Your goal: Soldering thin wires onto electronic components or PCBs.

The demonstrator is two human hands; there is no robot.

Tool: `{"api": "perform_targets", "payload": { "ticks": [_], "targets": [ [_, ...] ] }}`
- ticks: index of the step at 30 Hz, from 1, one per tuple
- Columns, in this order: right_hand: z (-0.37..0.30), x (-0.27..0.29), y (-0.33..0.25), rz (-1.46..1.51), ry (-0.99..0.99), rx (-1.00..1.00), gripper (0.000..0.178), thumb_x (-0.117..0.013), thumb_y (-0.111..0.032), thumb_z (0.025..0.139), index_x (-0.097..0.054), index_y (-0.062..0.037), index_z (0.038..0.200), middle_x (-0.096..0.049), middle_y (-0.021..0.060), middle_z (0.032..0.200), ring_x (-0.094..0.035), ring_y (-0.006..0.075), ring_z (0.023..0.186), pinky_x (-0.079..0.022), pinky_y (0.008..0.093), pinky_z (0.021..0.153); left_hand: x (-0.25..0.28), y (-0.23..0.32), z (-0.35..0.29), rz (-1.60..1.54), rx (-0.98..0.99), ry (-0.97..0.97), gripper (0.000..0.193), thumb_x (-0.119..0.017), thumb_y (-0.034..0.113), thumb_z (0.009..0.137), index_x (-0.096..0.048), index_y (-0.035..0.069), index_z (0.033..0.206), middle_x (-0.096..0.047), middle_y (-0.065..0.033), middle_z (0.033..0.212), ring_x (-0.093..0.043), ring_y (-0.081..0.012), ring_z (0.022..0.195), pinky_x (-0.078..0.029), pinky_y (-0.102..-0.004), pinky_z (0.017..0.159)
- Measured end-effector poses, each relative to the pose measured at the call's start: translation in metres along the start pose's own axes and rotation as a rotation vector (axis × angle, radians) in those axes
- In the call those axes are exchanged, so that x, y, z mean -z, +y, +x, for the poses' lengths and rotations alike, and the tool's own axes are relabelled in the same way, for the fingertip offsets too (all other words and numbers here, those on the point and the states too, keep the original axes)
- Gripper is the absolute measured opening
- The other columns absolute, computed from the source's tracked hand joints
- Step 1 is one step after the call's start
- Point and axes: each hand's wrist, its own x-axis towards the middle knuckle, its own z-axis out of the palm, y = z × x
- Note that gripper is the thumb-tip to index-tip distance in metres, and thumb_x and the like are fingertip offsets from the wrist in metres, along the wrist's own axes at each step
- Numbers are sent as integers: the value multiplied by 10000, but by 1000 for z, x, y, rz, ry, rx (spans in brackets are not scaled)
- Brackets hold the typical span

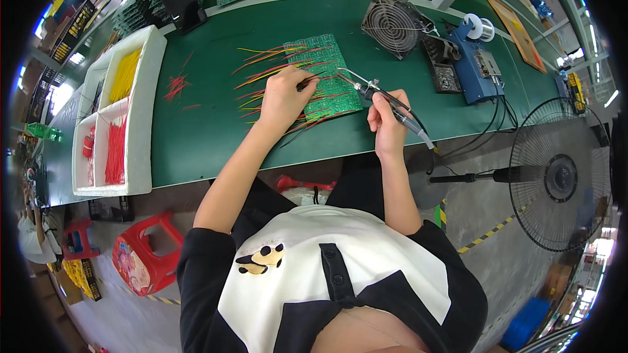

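Note:
My right hand (388,121) is closed around a soldering iron (400,114) with a thin metal feed tube fixed along it. Its tip points left over a green circuit board panel (332,49). My left hand (285,97) hovers over the panel's left side, fingers pinched together near the iron's tip. Something thin and dark shows at those fingertips, too small to name. Red and yellow wires (256,78) stick out leftward from the panel in rows, partly hidden by my left hand. Below that hand a dark thin strand (296,136) lies by the panel's lower edge.
A white foam box (157,59) holds yellow wires (126,76) and red wires (116,150) at left. Loose red wires (175,86) lie beside it. Rightward are a small square fan (396,25), a blue soldering station (472,68) with a solder spool (481,28), and a standing fan (560,174).

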Motion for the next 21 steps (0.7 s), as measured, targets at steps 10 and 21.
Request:
{"api": "perform_targets", "payload": {
  "ticks": [10, 21],
  "targets": [
    [-1, -2, -2, -10, 27, -21, 174, -586, -81, 846, -442, -61, 751, -454, 30, 516, -356, 60, 393, -244, 196, 366, -4, -9, -1, 12, -54, 45, 107, -708, 88, 723, -677, 22, 802, -590, -60, 693, -490, -139, 525, -409, -262, 508],
    [2, 6, 1, 125, 9, -44, 160, -591, -87, 843, -457, -58, 760, -482, 36, 524, -390, 60, 398, -263, 191, 363, -4, -9, -1, 13, -70, 48, 104, -706, 86, 727, -676, 20, 800, -588, -60, 698, -503, -147, 537, -419, -265, 517]
  ]
}}
